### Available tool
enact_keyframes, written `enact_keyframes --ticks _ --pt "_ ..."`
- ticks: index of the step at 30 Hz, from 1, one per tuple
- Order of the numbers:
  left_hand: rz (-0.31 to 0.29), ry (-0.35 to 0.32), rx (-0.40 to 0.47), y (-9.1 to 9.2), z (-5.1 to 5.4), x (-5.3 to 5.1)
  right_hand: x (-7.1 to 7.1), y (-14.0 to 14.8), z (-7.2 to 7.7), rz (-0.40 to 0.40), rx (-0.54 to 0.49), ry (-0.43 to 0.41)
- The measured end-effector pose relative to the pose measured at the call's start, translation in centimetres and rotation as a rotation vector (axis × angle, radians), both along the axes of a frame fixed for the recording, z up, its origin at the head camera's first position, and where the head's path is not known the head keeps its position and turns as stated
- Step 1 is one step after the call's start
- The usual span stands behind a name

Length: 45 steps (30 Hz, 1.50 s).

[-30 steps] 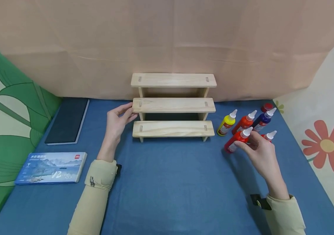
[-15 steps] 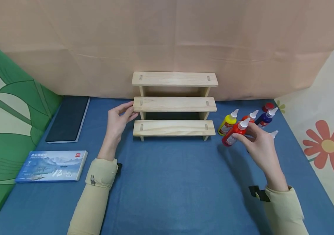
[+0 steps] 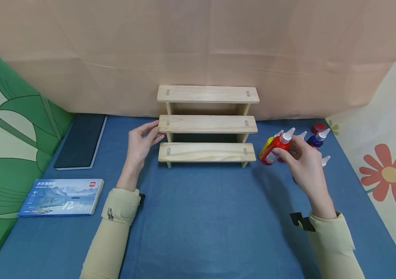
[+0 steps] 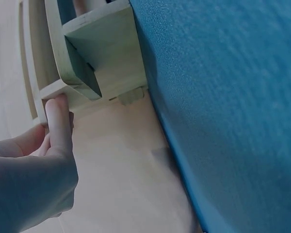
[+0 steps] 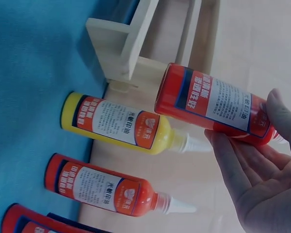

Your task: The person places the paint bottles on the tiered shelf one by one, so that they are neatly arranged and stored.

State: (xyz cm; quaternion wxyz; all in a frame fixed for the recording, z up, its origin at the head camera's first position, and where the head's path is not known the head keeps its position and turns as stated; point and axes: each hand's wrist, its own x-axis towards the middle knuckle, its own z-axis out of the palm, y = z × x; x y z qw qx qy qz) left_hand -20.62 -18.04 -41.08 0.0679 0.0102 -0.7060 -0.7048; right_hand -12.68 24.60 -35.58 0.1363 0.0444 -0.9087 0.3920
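Note:
A three-step wooden display rack (image 3: 207,124) stands at the back of the table. My left hand (image 3: 140,142) holds the left end of its middle step, fingertips and thumb on the wood (image 4: 56,90). My right hand (image 3: 304,164) grips a red squeeze bottle (image 3: 275,149) with a white nozzle, raised off the cloth and tilted. In the right wrist view this bottle (image 5: 213,104) is pinched near its shoulder. Below it stand a yellow bottle (image 5: 116,121) and an orange-red bottle (image 5: 99,187). The held bottle partly covers the yellow one in the head view.
A dark blue bottle (image 3: 316,140) and a red cap (image 3: 318,127) are at the back right. A black notebook (image 3: 79,141) and a blue flat box (image 3: 62,197) lie on the left. Blue cloth (image 3: 198,217) covers the table; a beige curtain (image 3: 205,46) hangs behind.
My right hand has lifted the red bottle and carried it left and toward the rack, in front of the yellow bottle. My left hand stays at the middle step.

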Motion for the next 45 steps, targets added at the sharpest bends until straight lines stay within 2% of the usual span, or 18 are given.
enact_keyframes --ticks 9,24,34,45 --pt "-0.003 0.001 0.008 0.0 0.0 0.1 -1.5 -0.5 1.0 -0.024 0.017 0.024" --pt "-0.002 -0.015 -0.005 -0.1 0.0 -0.1 -4.6 -2.3 1.9 0.001 -0.018 0.034" --pt "-0.009 0.002 0.011 -0.1 0.1 0.0 -5.9 -3.3 2.7 -0.005 -0.032 0.065" --pt "-0.007 0.002 0.022 -0.1 0.1 0.0 -8.4 -4.3 2.6 0.007 -0.086 0.108"
